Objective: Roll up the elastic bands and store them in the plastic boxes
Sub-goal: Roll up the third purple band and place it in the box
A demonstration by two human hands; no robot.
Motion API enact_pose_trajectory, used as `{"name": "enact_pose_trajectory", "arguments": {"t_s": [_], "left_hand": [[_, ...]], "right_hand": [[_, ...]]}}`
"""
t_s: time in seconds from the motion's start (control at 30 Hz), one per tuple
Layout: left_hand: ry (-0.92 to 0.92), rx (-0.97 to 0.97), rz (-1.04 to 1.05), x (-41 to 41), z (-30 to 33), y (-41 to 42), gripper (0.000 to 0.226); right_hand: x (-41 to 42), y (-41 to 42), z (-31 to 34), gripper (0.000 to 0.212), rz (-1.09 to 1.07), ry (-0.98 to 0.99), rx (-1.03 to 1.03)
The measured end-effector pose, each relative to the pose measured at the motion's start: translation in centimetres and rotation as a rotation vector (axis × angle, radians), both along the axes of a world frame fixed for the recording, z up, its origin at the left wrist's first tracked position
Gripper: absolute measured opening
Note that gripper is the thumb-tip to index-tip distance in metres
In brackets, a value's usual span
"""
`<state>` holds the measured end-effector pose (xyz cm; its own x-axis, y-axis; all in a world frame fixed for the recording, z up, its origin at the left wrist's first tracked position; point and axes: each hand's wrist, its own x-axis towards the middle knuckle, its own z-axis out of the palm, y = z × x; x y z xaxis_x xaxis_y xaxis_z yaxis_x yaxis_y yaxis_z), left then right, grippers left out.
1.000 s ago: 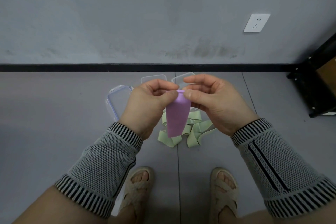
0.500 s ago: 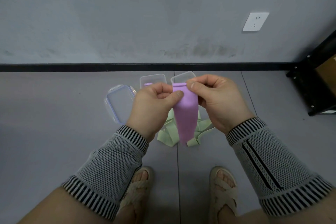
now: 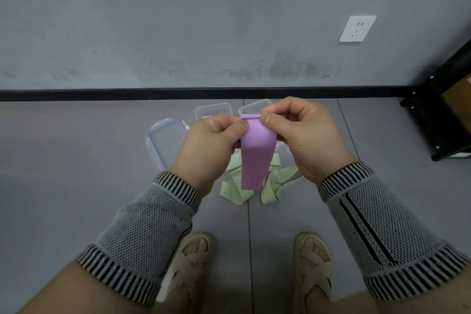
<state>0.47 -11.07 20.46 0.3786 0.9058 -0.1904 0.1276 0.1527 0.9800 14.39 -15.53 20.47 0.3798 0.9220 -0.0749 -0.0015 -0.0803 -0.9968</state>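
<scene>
Hands — left hand [image 3: 211,145], right hand [image 3: 303,135] — both pinching purple band [image 3: 256,158] top edge; no legible writing.

Matt purple band [image 3: 256,158]; clear glossy plastic boxes [image 3: 213,110]; knit sleeves [image 3: 142,227].

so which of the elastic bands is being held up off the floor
The purple band, pinched at its top edge by the left hand and right hand; the green bands lie loose on the floor.

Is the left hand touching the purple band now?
Touching. The head view shows the left hand pinching the top edge of the purple band, its thumb pressed on the fabric.
</scene>
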Motion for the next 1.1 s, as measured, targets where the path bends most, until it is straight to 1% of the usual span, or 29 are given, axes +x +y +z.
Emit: {"name": "enact_pose_trajectory", "arguments": {"t_s": [0.07, 0.23, 0.4, 0.5, 0.57, 0.67, 0.73, 0.8, 0.87, 1.0, 1.03, 1.1], "left_hand": [[-0.039, -0.077, -0.023, -0.1, 0.2, 0.1, 0.021], [-0.061, -0.157, -0.012, -0.2, 0.2, 0.2, 0.021], [-0.067, -0.221, 0.017, -0.3, 0.0, 0.5, 0.028], [-0.078, -0.247, 0.022, -0.3, 0.0, 0.5, 0.037], [-0.07, -0.243, 0.028, -0.3, 0.0, 0.5, 0.035], [-0.073, -0.233, 0.027, -0.3, 0.1, 0.4, 0.038], [-0.065, -0.207, 0.01, -0.3, 0.3, 0.3, 0.027], [-0.042, -0.174, -0.005, -0.3, 0.2, 0.3, 0.025], [-0.041, -0.158, -0.012, -0.4, 0.1, 0.3, 0.023], [-0.034, -0.139, -0.022, -0.6, 0.3, 0.4, 0.019], [-0.037, -0.14, -0.019, -0.7, 0.2, 0.5, 0.019], [-0.044, -0.143, -0.006, -0.8, 0.2, 0.6, 0.019]], "right_hand": [[-0.1, -0.1, 0.1, 0.011, 0.015, 0.021, -0.001], [-0.3, -0.1, 0.2, 0.017, 0.02, 0.034, 0.015], [-0.5, -0.2, 0.4, 0.021, 0.038, 0.026, -0.002], [-0.6, -0.1, 0.4, 0.024, 0.034, 0.019, -0.008], [-0.6, 0.0, 0.3, 0.025, 0.026, -0.018, -0.004], [-0.6, 0.0, 0.3, 0.024, 0.007, -0.084, 0.004], [-0.7, 0.0, 0.3, 0.024, 0.007, -0.104, 0.01], [-0.7, 0.0, 0.3, 0.025, 0.017, -0.102, 0.019], [-0.6, -0.1, 0.4, 0.022, 0.049, -0.051, 0.014], [0.2, -0.2, 0.6, 0.018, 0.12, 0.258, -0.043], [0.5, -0.3, 0.7, 0.017, 0.119, 0.304, -0.056], [0.8, -0.4, 0.7, 0.015, 0.116, 0.298, -0.074]]}}
